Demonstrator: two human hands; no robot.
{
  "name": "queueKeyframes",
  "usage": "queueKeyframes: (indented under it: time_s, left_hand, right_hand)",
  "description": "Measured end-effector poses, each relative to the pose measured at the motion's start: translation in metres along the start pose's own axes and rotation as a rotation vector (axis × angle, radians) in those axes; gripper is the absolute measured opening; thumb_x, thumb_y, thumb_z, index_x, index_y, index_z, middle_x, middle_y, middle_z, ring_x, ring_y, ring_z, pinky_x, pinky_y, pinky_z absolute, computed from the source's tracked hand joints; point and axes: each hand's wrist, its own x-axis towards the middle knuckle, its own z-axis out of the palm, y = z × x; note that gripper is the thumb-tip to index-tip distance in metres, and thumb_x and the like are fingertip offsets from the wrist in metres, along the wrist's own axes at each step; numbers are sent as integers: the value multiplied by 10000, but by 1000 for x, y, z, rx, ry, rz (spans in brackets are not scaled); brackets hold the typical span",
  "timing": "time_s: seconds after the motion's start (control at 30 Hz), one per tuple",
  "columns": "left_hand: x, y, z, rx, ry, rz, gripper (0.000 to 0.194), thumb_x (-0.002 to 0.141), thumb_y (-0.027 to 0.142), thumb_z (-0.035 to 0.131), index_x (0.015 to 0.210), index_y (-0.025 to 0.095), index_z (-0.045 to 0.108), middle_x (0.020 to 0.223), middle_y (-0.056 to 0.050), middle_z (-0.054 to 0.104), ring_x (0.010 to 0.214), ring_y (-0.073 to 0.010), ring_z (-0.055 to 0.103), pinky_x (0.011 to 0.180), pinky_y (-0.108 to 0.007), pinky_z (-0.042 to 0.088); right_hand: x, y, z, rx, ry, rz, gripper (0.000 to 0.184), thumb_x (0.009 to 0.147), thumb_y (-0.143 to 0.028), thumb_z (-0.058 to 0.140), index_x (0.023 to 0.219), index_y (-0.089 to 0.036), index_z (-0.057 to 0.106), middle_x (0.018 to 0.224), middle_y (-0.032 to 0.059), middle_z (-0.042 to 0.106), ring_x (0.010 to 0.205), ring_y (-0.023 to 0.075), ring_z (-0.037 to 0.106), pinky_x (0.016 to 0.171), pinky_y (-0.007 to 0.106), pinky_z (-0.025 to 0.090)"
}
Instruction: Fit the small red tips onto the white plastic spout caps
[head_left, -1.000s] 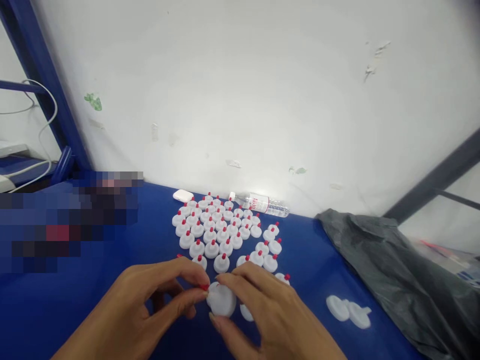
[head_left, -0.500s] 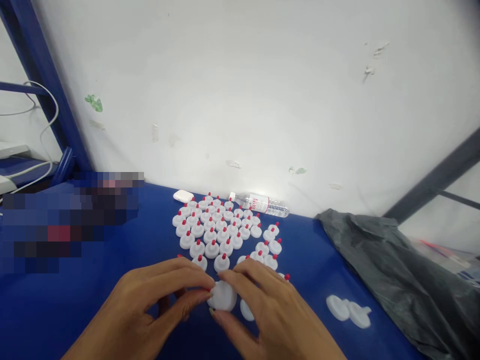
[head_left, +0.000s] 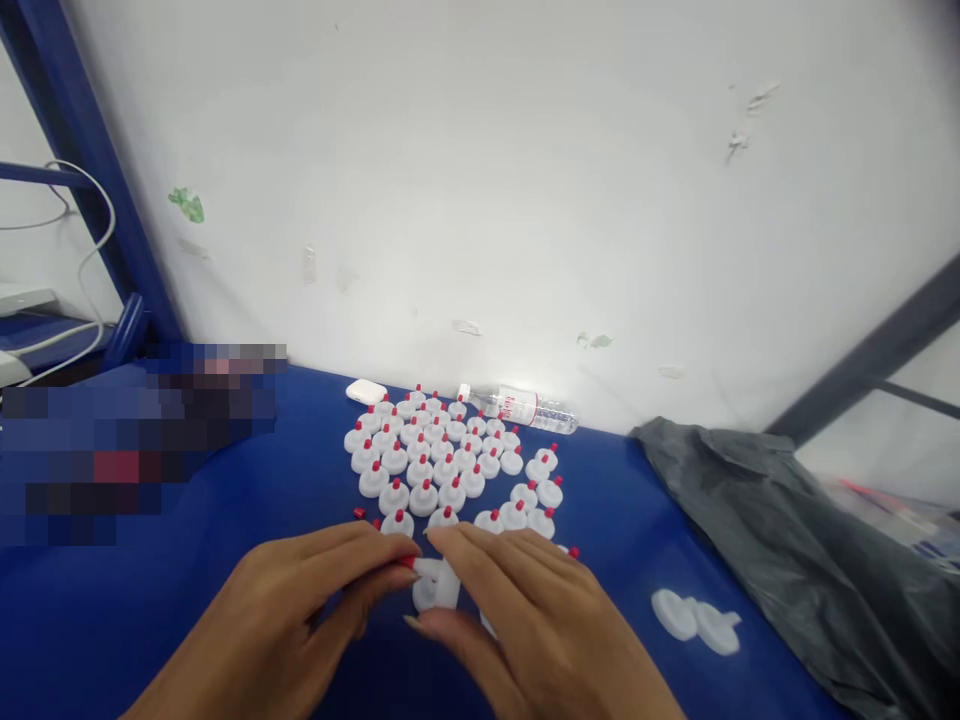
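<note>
Low at the front, my left hand [head_left: 300, 600] pinches a small red tip cap [head_left: 407, 562] between thumb and fingertips. The red tip sits at the spout end of a white nozzle cap [head_left: 448, 585], turned sideways. My right hand [head_left: 532, 610] is closed around that nozzle cap's wide base, with fingers over the top and thumb below. Beyond both hands, several white nozzle caps with red tips [head_left: 424, 498] stand upright in a cluster. A loose red tip [head_left: 360, 513] lies just past my left hand. Part of another white cap is hidden by my right hand.
To the right lie two white nozzle caps without red tips [head_left: 697, 620], beside a dark grey plastic sheet [head_left: 750, 520]. A clear water bottle [head_left: 517, 406] and a white case [head_left: 367, 391] lie near the wall. The surface is a blue table [head_left: 225, 520]; its left side is pixelated.
The white nozzle cap has turned in my hands, so its base now shows edge-on and the red tip is visible. My right hand has shifted slightly left.
</note>
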Motion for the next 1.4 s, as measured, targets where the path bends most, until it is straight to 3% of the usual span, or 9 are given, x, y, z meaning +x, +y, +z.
queueKeyframes:
  time_s: [0.3,0.53,0.67,0.9,1.03,1.1,1.17,1.27,1.4]
  left_hand:
    - [-12,-5,-8,7,51,102,217,1051,231,524,1128,357,685,785,57,827,634,-117,800,521,-134,619]
    - [-13,-8,-13,-93,-102,33,534,951,92,522,1304,476,639,735,78,789,566,-125,751,484,-169,593]
    - [-13,-8,-13,-159,-131,-7,619,902,55,521,1325,489,647,682,73,755,455,-116,668,441,-180,551]
    - [-12,-6,-11,-168,-144,-43,470,936,103,541,1195,452,718,609,92,687,432,-99,633,452,-167,533]
    - [-14,-8,-5,-6,-162,-22,228,1053,341,537,1094,403,752,784,74,816,634,-132,792,573,-144,620]
    - [-20,-13,-2,157,-186,-51,305,1071,451,480,1098,363,771,900,30,852,746,-187,833,626,-195,661]
    - [-27,-20,-1,348,-256,-132,387,1071,444,421,1157,322,778,1020,-35,853,813,-260,840,643,-293,691]
    - [-34,-29,-1,535,-518,-318,436,1031,318,397,1300,307,740,1156,-101,812,877,-336,827,661,-421,699]
    - [-28,-30,1,586,-799,-480,546,1031,206,306,1484,276,604,1290,-162,731,972,-351,803,763,-490,680]
  right_hand:
    - [5,-7,-1,-5,89,-59,384,1099,-421,483,1130,-161,764,1043,-34,844,803,127,803,830,181,637]
    - [1,-10,7,-44,35,-69,387,1103,-402,474,1177,-163,769,1136,-26,830,884,133,809,854,200,650]
    - [3,-15,14,-85,178,-28,409,1107,-331,427,1088,-183,808,1040,-24,847,791,142,809,772,235,683]
    - [7,-15,5,-110,89,-101,315,1089,-274,491,1129,-159,781,1095,-12,839,911,139,806,838,199,646]
    - [5,-6,0,-18,-10,-12,214,1057,-272,549,1120,-206,742,1094,-25,831,856,151,798,806,247,648]
    - [2,3,-5,-8,-43,41,170,1023,-235,574,1107,-244,721,1099,-25,822,889,172,796,806,282,650]
    - [-3,15,-14,-25,-35,106,197,999,-204,548,1099,-280,699,1083,-23,818,916,190,795,787,308,650]
    - [-18,40,-30,-105,-59,284,192,987,-250,524,1078,-327,674,1001,-33,812,836,213,791,713,347,639]
    - [-40,69,-43,-198,-192,574,117,979,-303,562,963,-329,675,938,-32,786,773,222,764,711,362,610]
